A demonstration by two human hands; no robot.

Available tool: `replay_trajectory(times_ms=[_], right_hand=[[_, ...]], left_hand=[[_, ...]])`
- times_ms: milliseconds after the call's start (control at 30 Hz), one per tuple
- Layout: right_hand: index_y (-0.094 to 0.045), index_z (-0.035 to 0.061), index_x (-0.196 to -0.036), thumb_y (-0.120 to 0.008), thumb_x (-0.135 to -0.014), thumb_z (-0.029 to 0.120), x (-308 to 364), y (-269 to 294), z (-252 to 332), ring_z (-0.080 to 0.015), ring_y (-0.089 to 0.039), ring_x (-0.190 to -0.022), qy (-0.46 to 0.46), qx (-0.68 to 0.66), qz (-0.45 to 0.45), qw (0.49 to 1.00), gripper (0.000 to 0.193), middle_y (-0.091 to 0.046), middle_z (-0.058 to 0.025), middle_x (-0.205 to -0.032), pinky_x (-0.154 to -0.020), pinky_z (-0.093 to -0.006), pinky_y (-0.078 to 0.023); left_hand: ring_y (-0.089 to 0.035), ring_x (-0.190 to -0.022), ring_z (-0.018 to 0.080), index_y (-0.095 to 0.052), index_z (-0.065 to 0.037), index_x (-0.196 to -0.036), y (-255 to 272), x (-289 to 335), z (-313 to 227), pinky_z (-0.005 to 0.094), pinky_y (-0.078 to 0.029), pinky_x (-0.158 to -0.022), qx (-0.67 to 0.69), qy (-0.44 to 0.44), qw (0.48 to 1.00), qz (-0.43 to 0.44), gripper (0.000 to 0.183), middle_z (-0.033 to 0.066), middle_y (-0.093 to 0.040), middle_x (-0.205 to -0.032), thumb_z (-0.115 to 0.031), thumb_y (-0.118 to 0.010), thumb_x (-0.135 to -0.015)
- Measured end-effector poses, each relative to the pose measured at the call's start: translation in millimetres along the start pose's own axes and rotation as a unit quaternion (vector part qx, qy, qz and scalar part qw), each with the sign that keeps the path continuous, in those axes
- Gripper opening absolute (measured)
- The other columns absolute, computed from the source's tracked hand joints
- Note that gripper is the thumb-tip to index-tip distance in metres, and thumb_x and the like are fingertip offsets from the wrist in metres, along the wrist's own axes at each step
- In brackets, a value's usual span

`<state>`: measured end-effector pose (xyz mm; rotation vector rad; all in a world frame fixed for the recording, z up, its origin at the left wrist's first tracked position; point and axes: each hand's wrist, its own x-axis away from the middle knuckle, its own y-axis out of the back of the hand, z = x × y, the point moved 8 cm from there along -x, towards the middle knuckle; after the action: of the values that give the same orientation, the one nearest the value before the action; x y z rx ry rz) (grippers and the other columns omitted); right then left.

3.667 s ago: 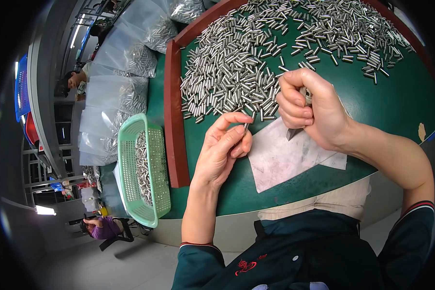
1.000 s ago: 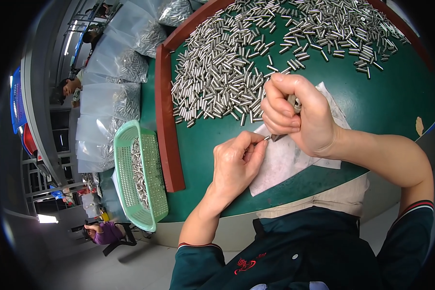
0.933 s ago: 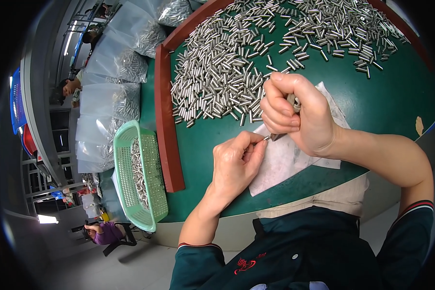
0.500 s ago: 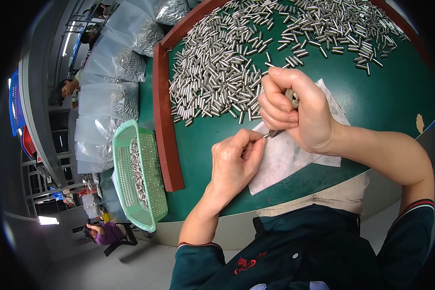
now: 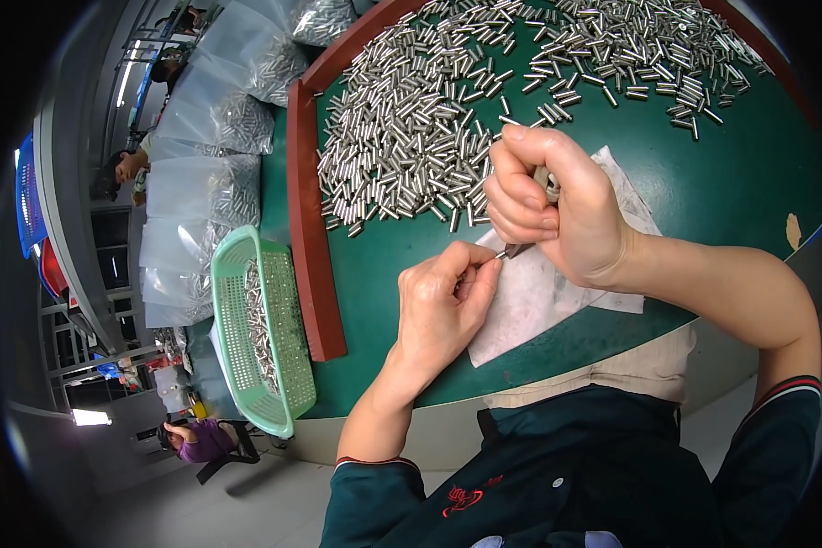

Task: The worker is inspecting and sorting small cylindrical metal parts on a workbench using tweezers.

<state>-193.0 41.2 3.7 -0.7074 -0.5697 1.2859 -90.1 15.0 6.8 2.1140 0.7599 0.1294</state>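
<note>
My left hand (image 5: 437,306) pinches a small silver metal pin (image 5: 500,257) between thumb and forefinger, with only its end showing. Wrapped in a fist just above and to the right, my right hand (image 5: 571,205) grips a hand tool with a pale, wrapped-looking handle (image 5: 551,185). Its dark, narrow tip (image 5: 517,249) points down at the pin's end; whether they touch I cannot tell. Under both hands lies a stained whitish cloth (image 5: 530,306). Beyond them spreads a large heap of loose metal pins (image 5: 397,137) on the green tabletop (image 5: 721,210).
A red wooden rail (image 5: 312,247) edges the heap on the left. Beside it stands a pale green plastic basket (image 5: 283,374) with pins inside. Clear plastic bags (image 5: 237,187) of pins line the left side. Other people, one in purple (image 5: 208,441), are farther off at the left.
</note>
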Motion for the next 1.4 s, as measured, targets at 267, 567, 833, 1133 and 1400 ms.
replay_trajectory(times_ms=[267,567,833,1133,1400], right_hand=[[-0.029,0.0111,-0.053,-0.031,-0.089,0.025,2.9,-5.4,0.6,-0.0059,-0.018,-0.041,0.035,0.037,0.038,0.998,0.039,-0.026,0.0038,-0.044,-0.040,-0.0226,-0.017],[-0.029,0.0089,-0.052,-0.034,-0.086,0.019,9.5,-23.8,7.5,-0.0062,-0.021,-0.044,0.141,0.189,0.043,0.971,0.036,-0.026,0.0030,-0.047,-0.042,-0.0230,-0.018],[-0.027,0.0092,-0.052,-0.034,-0.087,0.020,6.5,-19.6,4.6,-0.0068,-0.021,-0.042,0.104,0.149,0.035,0.983,0.037,-0.026,0.0025,-0.046,-0.041,-0.0233,-0.018],[-0.028,0.0105,-0.051,-0.033,-0.087,0.019,7.1,-11.4,15.9,-0.0067,-0.018,-0.039,0.082,0.052,0.058,0.994,0.037,-0.025,0.0024,-0.044,-0.039,-0.0235,-0.016],[-0.028,0.0105,-0.051,-0.033,-0.086,0.020,2.4,-8.3,1.1,-0.0072,-0.019,-0.041,0.031,0.075,0.052,0.995,0.036,-0.025,0.0027,-0.044,-0.041,-0.0239,-0.017]], left_hand=[[-0.043,-0.038,0.0148,-0.056,0.000,-0.068,-1.9,-1.3,0.2,0.0270,-0.034,-0.039,0.029,0.019,0.999,0.008,0.008,0.0060,-0.044,-0.046,-0.001,-0.064,-0.071],[-0.043,-0.036,0.0208,-0.055,0.001,-0.066,2.3,-3.0,-5.8,0.0296,-0.035,-0.038,0.032,-0.009,0.999,-0.013,0.008,0.0094,-0.043,-0.044,0.001,-0.062,-0.071],[-0.044,-0.037,0.0210,-0.056,0.003,-0.068,0.1,-2.1,-8.2,0.0290,-0.036,-0.039,0.029,-0.009,1.000,0.001,0.006,0.0112,-0.045,-0.045,0.000,-0.061,-0.071],[-0.045,-0.056,0.0034,-0.056,0.000,-0.081,7.7,3.5,10.0,0.0187,-0.036,-0.048,0.214,0.105,0.971,-0.007,0.006,-0.0007,-0.052,-0.065,-0.006,-0.058,-0.081],[-0.036,-0.056,0.0046,-0.052,-0.004,-0.094,-14.1,3.9,28.5,0.0182,-0.031,-0.051,0.634,0.203,0.739,0.101,0.010,0.0060,-0.056,-0.081,-0.011,-0.050,-0.088]])
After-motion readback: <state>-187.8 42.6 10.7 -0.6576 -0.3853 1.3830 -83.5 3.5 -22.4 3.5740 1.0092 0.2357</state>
